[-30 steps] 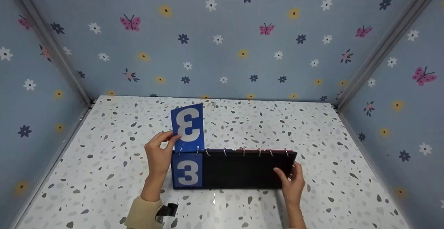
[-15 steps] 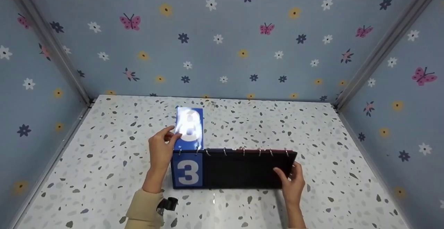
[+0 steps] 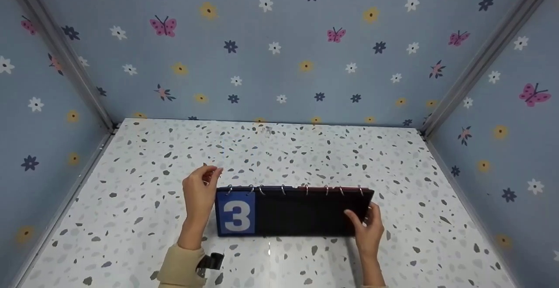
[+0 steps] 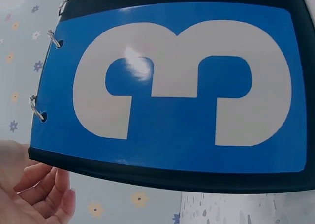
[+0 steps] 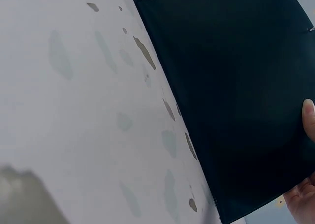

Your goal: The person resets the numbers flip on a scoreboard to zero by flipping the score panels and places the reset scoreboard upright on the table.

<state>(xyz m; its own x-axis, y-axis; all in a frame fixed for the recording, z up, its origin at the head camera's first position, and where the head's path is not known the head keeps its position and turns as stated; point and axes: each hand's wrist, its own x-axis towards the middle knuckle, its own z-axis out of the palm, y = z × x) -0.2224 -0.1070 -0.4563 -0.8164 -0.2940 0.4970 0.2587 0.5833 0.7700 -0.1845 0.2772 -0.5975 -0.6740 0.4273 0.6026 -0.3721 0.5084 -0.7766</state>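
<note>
A black flip scoreboard stands on the table with its bare black face toward me and metal rings along its top edge. At its left end hangs a blue number card with a white 3, which fills much of the left wrist view. My left hand is beside the board's upper left corner, fingers loosely curled and holding nothing. In the left wrist view its fingers show just past the board's edge. My right hand grips the board's right end, thumb on the front and fingers behind.
The white speckled table spreads around the board. Blue walls with flowers and butterflies enclose it at the back and both sides, with grey metal posts at the corners. A black strap mount sits at the left sleeve.
The blue card that stood up above the rings, pinched by my left hand, has dropped out of sight behind the board. My left hand has let go and shifted slightly left. The right hand stays put.
</note>
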